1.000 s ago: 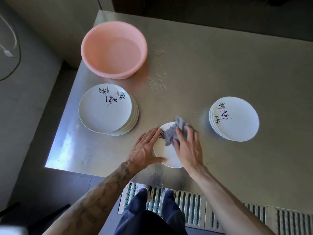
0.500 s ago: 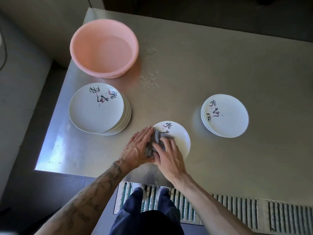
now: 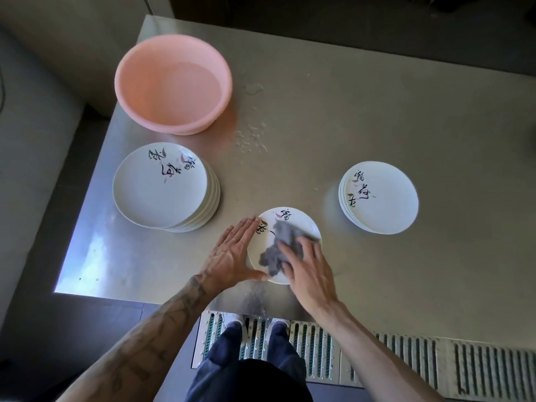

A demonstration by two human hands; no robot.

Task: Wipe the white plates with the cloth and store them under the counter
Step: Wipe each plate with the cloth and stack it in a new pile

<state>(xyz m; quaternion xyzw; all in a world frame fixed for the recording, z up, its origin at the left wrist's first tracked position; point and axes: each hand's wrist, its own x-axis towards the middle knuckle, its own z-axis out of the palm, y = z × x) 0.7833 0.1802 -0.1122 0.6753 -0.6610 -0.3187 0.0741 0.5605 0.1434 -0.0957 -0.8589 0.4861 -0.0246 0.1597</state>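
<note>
pink basin (image 3: 173, 85) | water drops (image 3: 251, 137) | floor grate (image 3: 406, 364)

On the worktop (image 3: 377, 111), a single plate (image 3: 293, 224) lies near the front edge, a crumpled cloth (image 3: 280, 248) on it. A taller stack of plates (image 3: 162, 187) stands to its left, a shorter stack (image 3: 380, 198) to its right. Behind the left stack sits a basin (image 3: 174, 88); water droplets (image 3: 251, 137) lie just right of it.
</note>
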